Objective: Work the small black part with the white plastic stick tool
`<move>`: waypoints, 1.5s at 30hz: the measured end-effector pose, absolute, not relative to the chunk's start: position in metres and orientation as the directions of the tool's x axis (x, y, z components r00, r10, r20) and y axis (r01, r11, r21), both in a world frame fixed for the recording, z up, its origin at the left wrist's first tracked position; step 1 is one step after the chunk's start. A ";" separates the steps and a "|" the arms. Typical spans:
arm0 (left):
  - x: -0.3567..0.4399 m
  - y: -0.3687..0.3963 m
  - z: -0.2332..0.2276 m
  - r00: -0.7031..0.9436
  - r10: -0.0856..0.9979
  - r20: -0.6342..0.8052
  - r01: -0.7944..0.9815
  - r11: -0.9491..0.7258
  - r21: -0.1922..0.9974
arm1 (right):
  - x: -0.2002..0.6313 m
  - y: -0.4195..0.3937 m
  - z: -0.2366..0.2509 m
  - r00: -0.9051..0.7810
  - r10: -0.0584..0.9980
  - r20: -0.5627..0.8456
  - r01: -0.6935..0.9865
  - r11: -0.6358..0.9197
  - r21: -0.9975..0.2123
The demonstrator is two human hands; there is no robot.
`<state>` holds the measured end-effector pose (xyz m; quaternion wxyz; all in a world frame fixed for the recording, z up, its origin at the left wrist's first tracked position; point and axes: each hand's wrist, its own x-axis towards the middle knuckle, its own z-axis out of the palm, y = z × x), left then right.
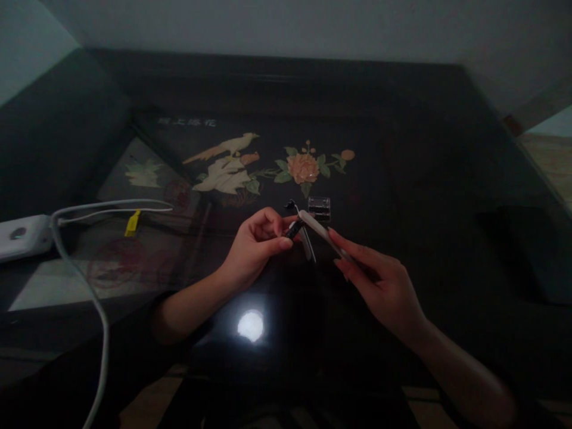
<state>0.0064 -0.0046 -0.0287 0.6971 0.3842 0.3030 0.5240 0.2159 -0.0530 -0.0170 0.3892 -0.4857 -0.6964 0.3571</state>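
Note:
Over the dark glossy tabletop, my left hand (257,243) pinches a small black piece (292,229) between thumb and fingers. My right hand (379,277) grips a slim, flat white object (319,229) by its lower end, tilted so its upper end meets the black piece. Its exact kind cannot be made out. Below that meeting point is a thin pale strip (308,245), possibly a reflection. Just beyond the hands lie a small clear-and-black case with compartments (319,208) and a tiny black part (290,204).
A white box-shaped device, perhaps a power strip (27,235), sits at the left edge. A white cable (84,277) loops down the left side, and a yellow tag (132,223) lies by it. Bird and flower decoration marks the dark table (429,179). A dark flat object (531,253) is at right.

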 end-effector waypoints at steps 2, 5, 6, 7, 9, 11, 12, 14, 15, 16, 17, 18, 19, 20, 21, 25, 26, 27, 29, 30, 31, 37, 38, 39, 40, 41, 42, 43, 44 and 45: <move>0.007 -0.005 -0.028 0.264 0.964 -0.027 -0.503 0.161 0.849 | 0.216 -0.054 -0.017 -0.225 0.956 0.188 0.385 0.264 -0.884; 0.007 -0.005 -0.028 0.279 0.960 -0.027 -0.518 0.174 0.838 | 0.217 -0.054 -0.018 -0.225 0.959 0.173 0.378 0.249 -0.891; 0.007 -0.005 -0.028 0.286 0.958 -0.023 -0.524 0.177 0.833 | 0.217 -0.054 -0.018 -0.225 0.959 0.173 0.377 0.249 -0.892; 0.007 -0.005 -0.028 0.291 0.957 -0.018 -0.533 0.177 0.828 | 0.217 -0.054 -0.018 -0.223 0.959 0.175 0.376 0.250 -0.892; 0.008 -0.004 -0.028 0.294 0.956 -0.010 -0.544 0.176 0.820 | 0.216 -0.054 -0.018 -0.221 0.958 0.183 0.375 0.256 -0.891; 0.008 -0.004 -0.028 0.293 0.956 -0.009 -0.544 0.175 0.821 | 0.216 -0.054 -0.018 -0.224 0.956 0.189 0.375 0.264 -0.889; 0.009 -0.004 -0.028 0.293 0.956 -0.012 -0.541 0.176 0.823 | 0.216 -0.055 -0.018 -0.227 0.956 0.188 0.376 0.264 -0.888; 0.009 -0.004 -0.027 0.292 0.956 -0.013 -0.534 0.175 0.827 | 0.215 -0.056 -0.019 -0.232 0.955 0.185 0.374 0.263 -0.890; 0.009 -0.004 -0.027 0.290 0.957 -0.012 -0.534 0.172 0.828 | 0.214 -0.056 -0.019 -0.235 0.955 0.181 0.370 0.260 -0.892; 0.009 -0.003 -0.026 0.288 0.958 -0.012 -0.534 0.171 0.828 | 0.214 -0.057 -0.019 -0.237 0.955 0.181 0.364 0.260 -0.894; 0.009 -0.003 -0.026 0.288 0.957 -0.013 -0.535 0.172 0.827 | 0.213 -0.058 -0.020 -0.239 0.954 0.183 0.357 0.261 -0.897; 0.009 -0.003 -0.026 0.289 0.957 -0.016 -0.537 0.176 0.825 | 0.212 -0.058 -0.020 -0.242 0.952 0.186 0.348 0.265 -0.899; 0.009 -0.002 -0.026 0.290 0.957 -0.018 -0.539 0.179 0.823 | 0.211 -0.059 -0.020 -0.244 0.951 0.191 0.340 0.268 -0.901; 0.009 -0.002 -0.027 0.292 0.956 -0.019 -0.540 0.182 0.822 | 0.210 -0.060 -0.020 -0.249 0.949 0.195 0.332 0.273 -0.903; 0.008 -0.002 -0.027 0.292 0.956 -0.019 -0.542 0.182 0.821 | 0.209 -0.060 -0.019 -0.255 0.946 0.201 0.324 0.279 -0.904; 0.008 -0.001 -0.027 0.282 0.959 -0.012 -0.554 0.173 0.814 | 0.208 -0.064 -0.018 -0.306 0.927 0.215 0.312 0.311 -0.898; 0.008 -0.001 -0.027 0.283 0.959 -0.013 -0.558 0.175 0.811 | 0.208 -0.065 -0.018 -0.319 0.924 0.212 0.314 0.315 -0.896; 0.008 -0.001 -0.028 0.282 0.959 -0.015 -0.560 0.177 0.810 | 0.208 -0.065 -0.018 -0.329 0.921 0.210 0.316 0.317 -0.894; 0.007 -0.001 -0.028 0.280 0.960 -0.023 -0.555 0.182 0.812 | 0.209 -0.066 -0.018 -0.335 0.918 0.211 0.319 0.321 -0.892; 0.007 -0.001 -0.028 0.277 0.961 -0.026 -0.550 0.181 0.815 | 0.209 -0.065 -0.018 -0.332 0.919 0.214 0.318 0.322 -0.892; 0.007 -0.001 -0.028 0.275 0.961 -0.027 -0.544 0.179 0.820 | 0.209 -0.065 -0.019 -0.325 0.921 0.215 0.318 0.320 -0.892; 0.007 -0.002 -0.029 0.288 0.957 -0.012 -0.532 0.170 0.829 | 0.211 -0.059 -0.021 -0.248 0.946 0.207 0.333 0.284 -0.899; 0.007 -0.002 -0.029 0.288 0.958 -0.008 -0.537 0.169 0.827 | 0.211 -0.058 -0.021 -0.235 0.950 0.207 0.338 0.280 -0.899; 0.007 -0.002 -0.029 0.288 0.958 -0.008 -0.540 0.169 0.825 | 0.211 -0.058 -0.021 -0.223 0.953 0.207 0.341 0.275 -0.899; 0.008 -0.002 -0.029 0.286 0.958 -0.013 -0.540 0.172 0.824 | 0.211 -0.057 -0.021 -0.213 0.955 0.207 0.343 0.272 -0.899; 0.008 -0.003 -0.029 0.285 0.958 -0.018 -0.539 0.176 0.824 | 0.211 -0.057 -0.021 -0.207 0.956 0.208 0.341 0.270 -0.900; 0.008 -0.003 -0.029 0.283 0.959 -0.023 -0.536 0.178 0.825 | 0.212 -0.057 -0.021 -0.205 0.956 0.209 0.338 0.269 -0.902; 0.008 -0.003 -0.029 0.283 0.959 -0.024 -0.535 0.178 0.826 | 0.211 -0.057 -0.021 -0.205 0.956 0.210 0.332 0.269 -0.904; 0.008 -0.003 -0.028 0.285 0.958 -0.020 -0.536 0.176 0.826 | 0.211 -0.057 -0.021 -0.209 0.955 0.209 0.324 0.270 -0.907; 0.008 -0.003 -0.028 0.287 0.958 -0.013 -0.540 0.173 0.824 | 0.211 -0.057 -0.021 -0.216 0.953 0.211 0.314 0.273 -0.909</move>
